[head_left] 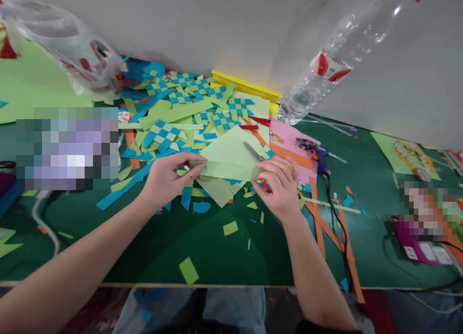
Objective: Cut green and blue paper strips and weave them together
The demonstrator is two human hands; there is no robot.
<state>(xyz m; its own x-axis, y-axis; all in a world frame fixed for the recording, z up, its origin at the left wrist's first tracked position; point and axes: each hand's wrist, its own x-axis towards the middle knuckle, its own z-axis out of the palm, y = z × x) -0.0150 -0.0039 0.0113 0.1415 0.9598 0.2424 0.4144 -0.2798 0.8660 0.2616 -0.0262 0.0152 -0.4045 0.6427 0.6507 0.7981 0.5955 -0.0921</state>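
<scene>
While the left fingers (191, 157) are pinching one end of the pale green strip (229, 170), the right fingers (273, 169) are gripping its other end, scissors (253, 151) jutting out beside them.

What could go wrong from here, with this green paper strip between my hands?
The scissors by your right hand might nick the paper strip, being so close to it. Reaching right could catch the black cord. The green scrap near the front of the table may get brushed off.
</scene>
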